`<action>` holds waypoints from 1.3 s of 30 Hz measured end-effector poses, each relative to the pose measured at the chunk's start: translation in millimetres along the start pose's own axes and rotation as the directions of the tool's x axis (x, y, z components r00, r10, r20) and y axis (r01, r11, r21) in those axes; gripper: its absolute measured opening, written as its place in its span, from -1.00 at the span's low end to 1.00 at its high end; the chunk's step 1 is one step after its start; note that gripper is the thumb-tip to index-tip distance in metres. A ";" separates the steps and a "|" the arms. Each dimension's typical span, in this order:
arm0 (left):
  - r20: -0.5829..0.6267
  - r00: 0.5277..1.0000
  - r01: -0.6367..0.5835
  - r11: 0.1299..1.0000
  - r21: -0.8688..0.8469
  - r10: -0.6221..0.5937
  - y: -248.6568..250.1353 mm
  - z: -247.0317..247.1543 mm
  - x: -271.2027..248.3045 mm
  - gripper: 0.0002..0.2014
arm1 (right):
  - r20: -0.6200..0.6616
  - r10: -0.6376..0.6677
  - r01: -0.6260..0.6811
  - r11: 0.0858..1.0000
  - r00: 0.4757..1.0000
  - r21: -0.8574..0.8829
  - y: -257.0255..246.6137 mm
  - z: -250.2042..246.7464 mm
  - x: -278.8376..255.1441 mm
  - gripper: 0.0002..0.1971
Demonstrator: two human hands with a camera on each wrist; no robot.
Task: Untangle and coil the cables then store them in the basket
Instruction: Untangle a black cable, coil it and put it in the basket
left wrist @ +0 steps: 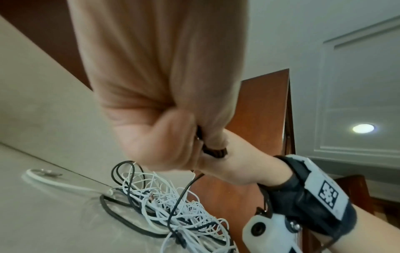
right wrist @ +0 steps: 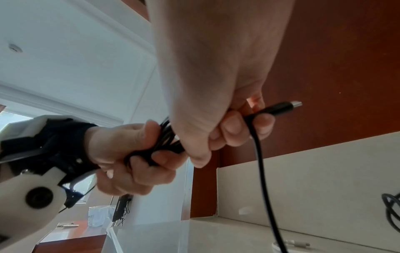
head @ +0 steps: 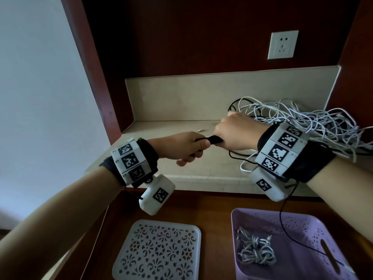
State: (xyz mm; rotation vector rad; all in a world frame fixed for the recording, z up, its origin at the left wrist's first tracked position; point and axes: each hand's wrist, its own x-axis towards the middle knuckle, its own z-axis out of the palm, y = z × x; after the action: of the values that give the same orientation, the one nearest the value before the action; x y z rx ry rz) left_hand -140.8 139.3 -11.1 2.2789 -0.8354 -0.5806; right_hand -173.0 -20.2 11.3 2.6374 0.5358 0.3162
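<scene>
Left hand point(head: 186, 147), right hand point(head: 236, 133), both gripping black cable point(head: 214, 139) between them

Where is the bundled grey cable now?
In the head view, the bundled grey cable lies inside the purple plastic basket at lower right, beside the white patterned lid.

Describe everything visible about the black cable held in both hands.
The black cable is thin, smooth and rubbery-looking. Several loops are bunched between the left hand and right hand, both gripping it. A dark plug with a metal tip juts past the right fingers. One strand hangs down toward the pale counter.
</scene>
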 end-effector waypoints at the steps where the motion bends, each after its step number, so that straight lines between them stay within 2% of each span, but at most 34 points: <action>1: -0.021 1.000 -0.003 1.000 -0.011 0.003 -0.8 0.4 0.8 -0.73 | -0.010 -0.002 0.002 1.000 1.000 -0.010 0.8 2.4 0.4 -0.57; 4: -0.021 0.999 -0.028 0.998 -0.050 0.027 -0.3 1.0 0.8 -0.67 | -0.040 0.013 -0.013 1.000 0.999 0.011 2.9 10.0 1.4 -0.58; 6: -0.018 0.999 -0.034 0.995 -0.096 0.033 0.0 1.4 1.0 -0.63 | -0.072 0.039 -0.032 0.994 0.997 0.104 3.0 17.2 1.7 -0.68; 8: -0.066 0.997 -0.042 0.987 -0.156 0.032 -1.1 1.1 2.9 -0.61 | -0.253 0.043 0.026 0.964 0.967 0.263 5.7 29.9 3.5 -0.82; 9: -0.097 0.995 -0.050 0.977 -0.209 0.030 -1.7 0.1 3.8 -0.61 | -0.365 0.096 0.040 0.937 0.926 0.348 8.0 37.5 4.9 -0.78; 10: -0.125 0.992 -0.058 0.957 -0.283 0.023 -2.2 -1.6 4.3 -0.61 | -0.430 0.194 0.023 0.892 0.882 0.451 9.9 44.7 6.6 -0.63; 11: -0.150 0.989 -0.068 0.925 -0.374 0.012 -2.5 -4.3 4.6 -0.60 | -0.431 0.318 -0.003 0.807 0.845 0.590 11.3 48.8 8.1 -0.42; 12: -0.167 0.986 -0.077 0.882 -0.465 -0.002 -2.7 -8.0 4.7 -0.59 | -0.345 0.428 -0.030 0.662 0.835 0.749 11.4 49.4 9.2 -0.23; 13: -0.176 0.984 -0.086 0.836 -0.542 -0.013 -2.5 -11.7 4.5 -0.58 | -0.181 0.482 -0.075 0.465 0.857 0.882 8.3 48.4 10.6 -0.11; 14: -0.180 0.983 -0.095 0.796 -0.598 -0.018 -1.9 -15.3 4.2 -0.56 | -0.022 0.452 -0.120 0.283 0.892 0.952 4.5 46.8 11.4 -0.10; 15: -0.182 0.983 -0.107 0.763 -0.637 -0.014 -1.2 -17.9 4.0 -0.55 | 0.081 0.373 -0.145 0.146 0.924 0.979 0.7 45.8 11.4 -0.20; 16: -0.183 0.983 -0.118 0.736 -0.667 -0.008 -0.5 -20.3 3.8 -0.54 | 0.099 0.306 -0.123 0.062 0.947 0.991 -1.9 44.9 12.3 -0.39; 18: -0.200 0.980 -0.144 0.682 -0.717 -0.003 0.3 -24.8 2.8 -0.54 | 0.005 0.336 -0.006 0.002 0.942 1.000 -6.5 43.3 13.5 -0.76; 19: -0.215 0.977 -0.157 0.657 -0.737 -0.008 0.2 -27.3 1.6 -0.54 | -0.041 0.378 0.040 0.010 0.925 0.999 -6.8 41.2 13.9 -0.83; 21: -0.246 0.969 -0.159 0.666 -0.728 -0.038 -1.9 -33.3 -1.5 -0.57 | -0.132 0.513 0.058 0.158 0.848 0.986 -1.2 40.3 16.1 -0.75; 22: -0.270 0.961 -0.139 0.737 -0.662 -0.061 -3.2 -34.5 -2.9 -0.59 | -0.178 0.574 0.069 0.208 0.799 0.976 3.4 38.7 16.8 -0.72; 23: -0.300 0.950 -0.089 0.842 -0.531 -0.089 -4.3 -33.3 -3.8 -0.61 | -0.203 0.618 0.096 0.202 0.760 0.975 8.2 35.4 16.7 -0.70; 24: -0.328 0.936 -0.008 0.924 -0.381 -0.127 -5.4 -30.7 -3.3 -0.63 | -0.206 0.636 0.139 0.153 0.744 0.978 12.6 30.3 15.3 -0.68; 25: -0.372 0.915 0.063 0.964 -0.257 -0.159 -6.2 -27.8 -2.4 -0.64 | -0.211 0.626 0.187 0.105 0.751 0.977 15.9 25.5 13.4 -0.66; 27: -0.455 0.871 0.111 0.977 -0.184 -0.185 -11.3 -25.6 1.1 -0.63 | -0.266 0.524 0.271 0.069 0.809 0.960 16.0 17.5 7.8 -0.66; 28: -0.478 0.858 0.100 0.975 -0.201 -0.186 -13.8 -26.9 1.8 -0.61 | -0.306 0.458 0.293 0.100 0.835 0.951 13.1 15.4 5.0 -0.68; 30: -0.482 0.853 0.072 0.959 -0.273 -0.201 -15.5 -31.6 0.2 -0.55 | -0.367 0.343 0.300 0.235 0.864 0.925 3.4 15.1 -0.1 -0.72; 32: -0.449 0.861 0.095 0.943 -0.320 -0.239 -15.6 -34.7 -1.2 -0.43 | -0.391 0.317 0.288 0.325 0.864 0.901 -2.8 18.6 -2.1 -0.73; 35: -0.491 0.818 0.161 0.939 -0.303 -0.298 -16.7 -33.4 1.1 -0.38 | -0.419 0.365 0.299 0.342 0.832 0.891 -1.1 20.0 -1.7 -0.75; 37: -0.559 0.768 0.174 0.941 -0.290 -0.314 -17.5 -31.5 4.0 -0.48 | -0.414 0.324 0.303 0.343 0.851 0.889 -1.0 19.3 -2.5 -0.77; 39: -0.601 0.742 0.119 0.940 -0.320 -0.298 -17.5 -29.6 9.2 -0.57 | -0.411 0.240 0.308 0.371 0.880 0.876 -4.6 19.2 -3.3 -0.80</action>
State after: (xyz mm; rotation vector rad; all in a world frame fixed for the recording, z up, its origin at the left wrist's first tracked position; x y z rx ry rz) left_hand -110.0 155.6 -4.1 2.1115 -0.1411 0.0342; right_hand -171.6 -24.7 -8.1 3.6650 1.2623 0.9148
